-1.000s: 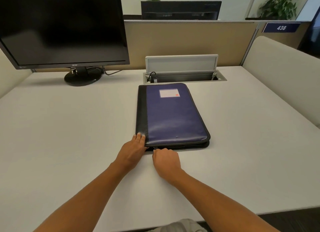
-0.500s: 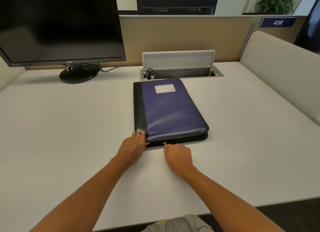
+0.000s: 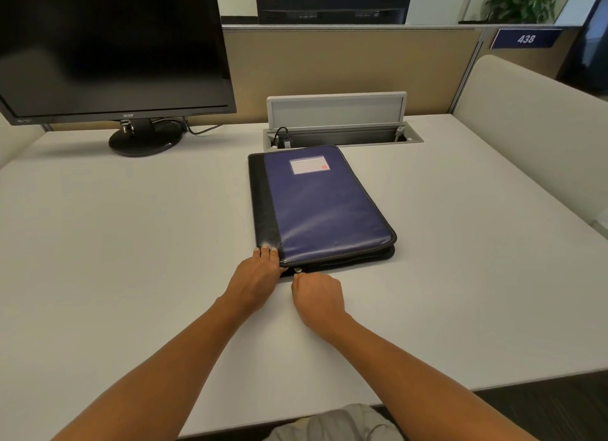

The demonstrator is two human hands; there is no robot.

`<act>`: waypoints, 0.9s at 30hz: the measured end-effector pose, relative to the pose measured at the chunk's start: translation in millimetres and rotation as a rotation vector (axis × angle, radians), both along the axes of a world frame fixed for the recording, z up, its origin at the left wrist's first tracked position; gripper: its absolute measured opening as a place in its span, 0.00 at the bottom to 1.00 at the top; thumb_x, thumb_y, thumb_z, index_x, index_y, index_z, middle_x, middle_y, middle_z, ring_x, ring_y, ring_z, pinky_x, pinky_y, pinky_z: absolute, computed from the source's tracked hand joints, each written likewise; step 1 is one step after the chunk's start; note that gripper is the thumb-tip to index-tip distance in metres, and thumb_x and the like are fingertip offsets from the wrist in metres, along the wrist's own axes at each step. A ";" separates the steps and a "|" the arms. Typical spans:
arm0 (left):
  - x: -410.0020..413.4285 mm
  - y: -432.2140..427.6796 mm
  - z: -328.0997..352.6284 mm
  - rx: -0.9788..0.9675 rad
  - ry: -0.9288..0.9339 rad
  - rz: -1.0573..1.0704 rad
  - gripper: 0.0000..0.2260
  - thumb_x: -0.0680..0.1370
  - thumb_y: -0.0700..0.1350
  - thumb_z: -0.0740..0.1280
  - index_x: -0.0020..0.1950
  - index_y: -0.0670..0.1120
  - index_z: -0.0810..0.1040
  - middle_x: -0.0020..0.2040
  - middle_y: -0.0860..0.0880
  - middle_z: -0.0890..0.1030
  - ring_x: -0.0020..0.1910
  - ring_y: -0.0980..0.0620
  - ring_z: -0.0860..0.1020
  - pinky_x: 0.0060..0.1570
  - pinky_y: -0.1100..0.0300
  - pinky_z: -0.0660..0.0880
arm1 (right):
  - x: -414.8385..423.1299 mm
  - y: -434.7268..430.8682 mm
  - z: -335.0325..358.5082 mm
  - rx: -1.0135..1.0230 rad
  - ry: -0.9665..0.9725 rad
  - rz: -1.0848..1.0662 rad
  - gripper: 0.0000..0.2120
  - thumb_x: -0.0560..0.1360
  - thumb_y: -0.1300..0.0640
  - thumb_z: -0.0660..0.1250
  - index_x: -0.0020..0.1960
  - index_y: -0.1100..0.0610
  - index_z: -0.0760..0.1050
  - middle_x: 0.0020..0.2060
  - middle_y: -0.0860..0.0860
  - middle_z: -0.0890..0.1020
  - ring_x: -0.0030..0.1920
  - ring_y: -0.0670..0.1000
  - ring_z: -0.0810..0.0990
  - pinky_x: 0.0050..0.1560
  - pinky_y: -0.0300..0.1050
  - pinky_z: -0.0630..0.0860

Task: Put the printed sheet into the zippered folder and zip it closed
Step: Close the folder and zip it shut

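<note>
Folder point(image 3: 329, 207) against both hands point(image 3: 258, 276) point(image 3: 317, 297)

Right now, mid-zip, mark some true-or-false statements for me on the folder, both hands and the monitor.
1. The folder lies on the desk with its cover down. True.
2. The left hand lifts the folder's cover. False: its fingers press flat on the near left corner.
3. The right hand pinches the zipper pull at the folder's near edge. True.
4. The monitor shows a document. False: its screen is dark.
</note>
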State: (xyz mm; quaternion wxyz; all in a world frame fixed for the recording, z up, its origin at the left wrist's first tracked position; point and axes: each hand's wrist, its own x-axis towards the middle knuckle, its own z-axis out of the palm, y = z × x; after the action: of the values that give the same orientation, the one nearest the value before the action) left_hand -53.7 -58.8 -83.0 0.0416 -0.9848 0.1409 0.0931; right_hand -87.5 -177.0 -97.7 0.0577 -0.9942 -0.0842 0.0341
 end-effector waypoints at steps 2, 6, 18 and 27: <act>-0.3 0.2 -1.2 0.005 0.004 0.005 0.23 0.83 0.45 0.50 0.75 0.38 0.50 0.75 0.38 0.57 0.74 0.41 0.58 0.69 0.53 0.62 | 0.0 4.4 0.4 0.010 -0.003 0.003 0.12 0.80 0.61 0.53 0.57 0.61 0.72 0.53 0.58 0.80 0.52 0.59 0.79 0.39 0.44 0.64; 0.1 0.5 -0.7 0.005 0.003 0.010 0.23 0.83 0.46 0.50 0.76 0.39 0.50 0.76 0.39 0.56 0.74 0.41 0.58 0.70 0.53 0.62 | 0.9 5.4 0.8 0.004 -0.011 0.007 0.13 0.80 0.60 0.52 0.57 0.62 0.72 0.52 0.59 0.80 0.52 0.59 0.79 0.41 0.45 0.63; -0.6 3.2 4.3 0.027 -0.024 -0.028 0.23 0.83 0.49 0.49 0.74 0.37 0.54 0.74 0.38 0.60 0.72 0.40 0.62 0.65 0.52 0.67 | 1.0 -40.5 -10.0 0.029 -0.107 -0.115 0.12 0.79 0.63 0.52 0.50 0.60 0.74 0.47 0.56 0.81 0.46 0.57 0.80 0.40 0.43 0.66; -2.2 3.4 6.1 0.024 -0.019 -0.022 0.23 0.83 0.50 0.48 0.74 0.38 0.55 0.74 0.39 0.61 0.72 0.40 0.63 0.65 0.52 0.67 | -0.7 -91.0 -7.9 -0.048 -0.098 -0.246 0.13 0.80 0.62 0.50 0.52 0.61 0.73 0.50 0.56 0.80 0.49 0.57 0.79 0.41 0.42 0.64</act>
State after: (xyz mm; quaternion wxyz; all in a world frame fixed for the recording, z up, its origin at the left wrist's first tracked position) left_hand -55.9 -55.4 -76.9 0.0556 -0.9834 0.1501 0.0848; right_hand -88.2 -268.0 -105.6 0.0335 -0.9986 0.0365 -0.0196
